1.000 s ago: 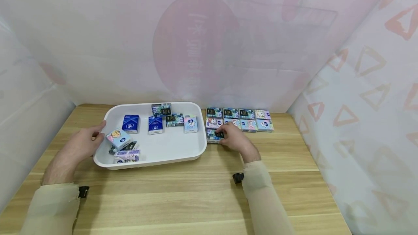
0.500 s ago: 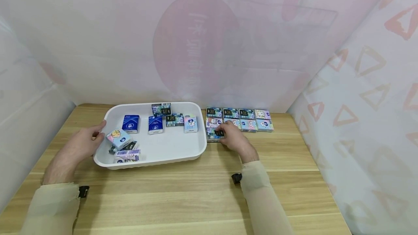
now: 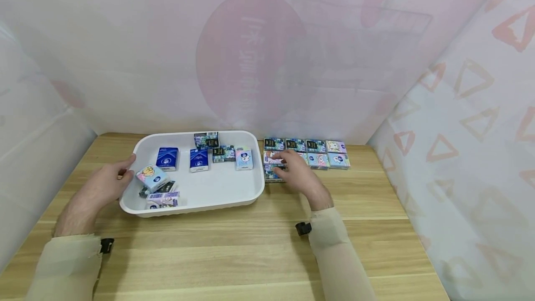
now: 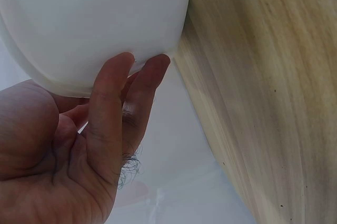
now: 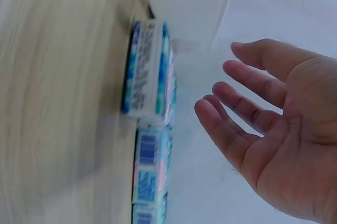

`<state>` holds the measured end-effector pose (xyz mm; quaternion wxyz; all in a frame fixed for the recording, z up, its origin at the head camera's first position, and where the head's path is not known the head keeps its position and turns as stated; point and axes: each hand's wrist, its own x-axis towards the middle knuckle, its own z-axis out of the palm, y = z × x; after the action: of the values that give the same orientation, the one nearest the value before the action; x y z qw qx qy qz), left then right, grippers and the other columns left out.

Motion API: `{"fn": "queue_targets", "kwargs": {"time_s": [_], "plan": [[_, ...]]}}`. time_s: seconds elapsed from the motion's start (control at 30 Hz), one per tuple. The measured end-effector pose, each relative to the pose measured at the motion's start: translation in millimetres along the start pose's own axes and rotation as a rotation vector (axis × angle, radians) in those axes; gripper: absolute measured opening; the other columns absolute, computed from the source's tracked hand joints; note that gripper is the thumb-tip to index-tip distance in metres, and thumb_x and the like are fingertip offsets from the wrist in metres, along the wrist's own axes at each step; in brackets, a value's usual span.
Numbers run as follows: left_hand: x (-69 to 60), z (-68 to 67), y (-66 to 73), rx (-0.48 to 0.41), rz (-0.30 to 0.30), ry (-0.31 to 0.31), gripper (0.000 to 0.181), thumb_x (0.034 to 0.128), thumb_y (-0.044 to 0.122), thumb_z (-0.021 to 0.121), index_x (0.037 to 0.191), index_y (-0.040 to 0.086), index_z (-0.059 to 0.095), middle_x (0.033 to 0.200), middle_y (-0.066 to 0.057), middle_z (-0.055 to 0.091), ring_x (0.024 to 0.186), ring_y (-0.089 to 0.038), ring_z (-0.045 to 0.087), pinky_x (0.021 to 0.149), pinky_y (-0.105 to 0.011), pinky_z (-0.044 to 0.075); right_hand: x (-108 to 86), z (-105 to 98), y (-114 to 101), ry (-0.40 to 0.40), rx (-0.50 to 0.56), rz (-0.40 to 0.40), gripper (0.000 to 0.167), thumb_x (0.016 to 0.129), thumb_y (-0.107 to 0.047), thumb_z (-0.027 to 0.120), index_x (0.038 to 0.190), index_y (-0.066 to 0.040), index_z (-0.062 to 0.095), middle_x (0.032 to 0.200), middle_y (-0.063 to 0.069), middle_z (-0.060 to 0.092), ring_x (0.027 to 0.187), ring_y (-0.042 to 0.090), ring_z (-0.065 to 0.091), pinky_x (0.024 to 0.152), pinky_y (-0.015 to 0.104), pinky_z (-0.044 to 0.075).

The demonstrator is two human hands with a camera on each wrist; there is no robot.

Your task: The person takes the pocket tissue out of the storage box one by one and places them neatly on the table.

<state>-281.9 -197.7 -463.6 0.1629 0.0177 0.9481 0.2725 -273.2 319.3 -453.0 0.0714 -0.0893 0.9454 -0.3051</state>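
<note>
My left hand [image 3: 104, 182] holds the left end of a white plastic tray [image 3: 221, 201]; in the left wrist view, its fingertips [image 4: 124, 63] lie against the tray's outer wall. Over small tissue packs to the right of the tray hovers my right hand [image 3: 298, 173], fingers spread and holding nothing. Just beneath it, a dark floral tissue pack [image 3: 271, 173] forms the nearest row, beside the tray wall. The right wrist view shows a gap between the hand [image 5: 284, 124] and that pack's printed side [image 5: 146, 69].
Inside the tray lie blue packs [image 3: 167, 159], a pastel pack [image 3: 152, 178], a purple one [image 3: 164, 199] and others. Two rows of packs [image 3: 317, 160] stand against the back wall. Wooden table [image 3: 200, 254] extends in front; patterned sheets [image 3: 459, 152] enclose the sides.
My right hand has let go of the dark floral pack and lifted, its fingers spreading. That pack shifted slightly back against the row behind. The left hand and tray stayed put.
</note>
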Motion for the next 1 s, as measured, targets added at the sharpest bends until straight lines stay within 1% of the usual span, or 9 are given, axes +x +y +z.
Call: {"fn": "queue_targets", "kwargs": {"time_s": [0.17, 0.27, 0.37, 0.5, 0.6, 0.73, 0.83, 1.0], "plan": [[0.6, 0.2, -1.5, -0.003, 0.000, -0.001, 0.068, 0.1231, 0.015, 0.050, 0.180, -0.005, 0.020, 0.156, -0.052, 0.051, 0.113, -0.053, 0.064, 0.075, -0.033, 0.054, -0.8, 4, -13, -0.006, 0.074, -0.038, 0.042, 0.117, -0.015, 0.073, 0.157, -0.001, 0.071, 0.161, 0.023, 0.065, 0.148, 0.043, 0.068, 0.123, 0.057, 0.061], [0.5, 0.3, -2.2, -0.001, -0.005, 0.000, 0.068, 0.1231, 0.016, 0.050, 0.180, -0.005, 0.021, 0.157, -0.052, 0.051, 0.113, -0.052, 0.065, 0.075, -0.032, 0.054, -2.6, 7, -23, -0.020, 0.128, -0.043, 0.042, 0.118, -0.016, 0.072, 0.157, -0.001, 0.069, 0.164, 0.023, 0.063, 0.149, 0.044, 0.068, 0.119, 0.054, 0.064], [0.5, 0.4, -2.3, 0.005, -0.010, 0.001, 0.067, 0.1232, 0.016, 0.050, 0.180, -0.004, 0.021, 0.158, -0.053, 0.050, 0.113, -0.052, 0.066, 0.074, -0.032, 0.055, -3.6, 13, -33, -0.031, 0.142, -0.066, 0.042, 0.118, -0.016, 0.072, 0.156, 0.000, 0.070, 0.165, 0.024, 0.062, 0.147, 0.044, 0.069, 0.116, 0.053, 0.066], [0.0, 0.7, -2.0, 0.004, -0.013, 0.002, 0.067, 0.1235, 0.017, 0.050, 0.180, -0.004, 0.021, 0.158, -0.053, 0.049, 0.112, -0.052, 0.066, 0.073, -0.033, 0.056, -3.6, 22, -45, -0.046, 0.112, -0.120, 0.043, 0.117, -0.017, 0.072, 0.157, 0.001, 0.069, 0.159, 0.026, 0.065, 0.140, 0.043, 0.069, 0.116, 0.055, 0.065], [-0.4, 0.8, -1.5, 0.001, -0.013, 0.002, 0.067, 0.1237, 0.017, 0.050, 0.181, -0.004, 0.020, 0.157, -0.053, 0.050, 0.113, -0.052, 0.065, 0.074, -0.033, 0.055, -3.3, 29, -53, -0.043, 0.080, -0.155, 0.044, 0.117, -0.017, 0.073, 0.158, 0.000, 0.069, 0.158, 0.024, 0.067, 0.143, 0.042, 0.068, 0.122, 0.057, 0.061], [-0.1, 1.0, -1.6, -0.005, -0.008, 0.002, 0.067, 0.1239, 0.017, 0.049, 0.181, -0.003, 0.020, 0.158, -0.052, 0.050, 0.115, -0.052, 0.063, 0.076, -0.032, 0.054, -3.1, 36, -62, -0.039, 0.049, -0.175, 0.046, 0.117, -0.018, 0.074, 0.160, -0.002, 0.068, 0.164, 0.020, 0.067, 0.155, 0.040, 0.064, 0.133, 0.057, 0.052], [0.2, 0.5, -1.8, -0.005, -0.009, 0.006, 0.067, 0.1236, 0.017, 0.049, 0.181, -0.003, 0.021, 0.158, -0.052, 0.050, 0.115, -0.052, 0.064, 0.075, -0.032, 0.054, -2.4, 42, -69, -0.060, 0.051, -0.177, 0.048, 0.117, -0.019, 0.074, 0.163, -0.005, 0.066, 0.168, 0.018, 0.065, 0.158, 0.039, 0.063, 0.134, 0.055, 0.051], [1.0, 0.5, -2.8, 0.007, 0.010, 0.017, 0.066, 0.1237, 0.017, 0.049, 0.180, -0.005, 0.023, 0.158, -0.052, 0.052, 0.113, -0.050, 0.066, 0.075, -0.032, 0.055, 0.8, 56, -87, -0.089, 0.011, -0.219, 0.050, 0.118, -0.021, 0.073, 0.166, -0.008, 0.064, 0.171, 0.013, 0.064, 0.159, 0.034, 0.063, 0.135, 0.049, 0.052]]}}
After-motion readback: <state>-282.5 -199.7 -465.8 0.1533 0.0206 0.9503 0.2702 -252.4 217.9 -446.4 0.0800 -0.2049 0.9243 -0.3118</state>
